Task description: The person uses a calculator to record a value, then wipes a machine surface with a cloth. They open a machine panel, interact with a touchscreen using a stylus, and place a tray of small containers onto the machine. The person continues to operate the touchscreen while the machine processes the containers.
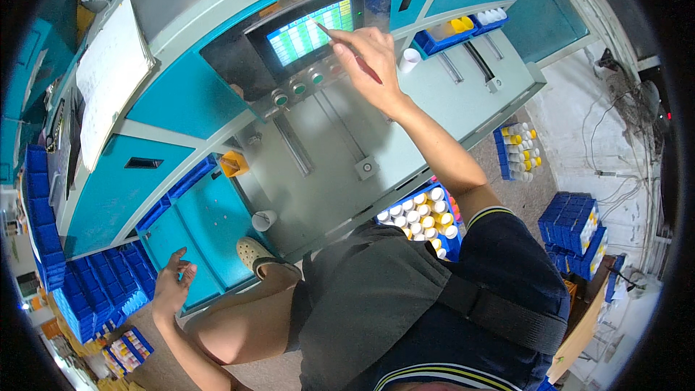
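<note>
My right hand [373, 65] is raised in front of a touch screen [308, 32] on the teal machine. Its fingers are closed around a thin, dark, pen-like stick [323, 29], whose tip is at the lit green and yellow grid. I cannot tell whether the tip touches the glass. Below the screen is a row of round green push buttons [299, 89]. My left hand [175, 279] hangs low at the left, its fingers loosely bent and apart, with nothing in it. It is nearest to a teal panel [210, 239] and the stacked blue trays.
A grey metal worktop [326, 145] with slotted rails carries a white cup [410, 60] and another cup [264, 220]. Blue bins [443, 38] stand at its far right. A blue crate of white and yellow cups [420, 221] is beside me. Blue trays [108, 286] are stacked left.
</note>
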Motion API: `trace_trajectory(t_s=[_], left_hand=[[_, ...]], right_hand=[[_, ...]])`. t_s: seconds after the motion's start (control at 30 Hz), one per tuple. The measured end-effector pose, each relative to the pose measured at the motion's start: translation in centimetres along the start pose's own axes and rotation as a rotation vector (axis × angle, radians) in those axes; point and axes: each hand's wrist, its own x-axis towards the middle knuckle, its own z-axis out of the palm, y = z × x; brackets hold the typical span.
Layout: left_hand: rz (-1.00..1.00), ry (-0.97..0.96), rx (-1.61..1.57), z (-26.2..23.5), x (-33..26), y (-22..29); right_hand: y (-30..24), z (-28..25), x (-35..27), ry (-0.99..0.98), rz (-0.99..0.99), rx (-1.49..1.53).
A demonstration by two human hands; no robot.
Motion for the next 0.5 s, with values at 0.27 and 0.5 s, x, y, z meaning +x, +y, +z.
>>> trace_trajectory(t_s=[0.27, 0.5], left_hand=[[-0.021, 0.005, -0.017, 0.22, -0.66, 0.17], [-0.015, 0.017, 0.023, 0.36, -0.59, 0.05]], right_hand=[[0.16, 0.19, 0.01, 0.012, -0.009, -0.002], [0.43, 0.56, 0.20, 0.078, -0.020, 0.021]])
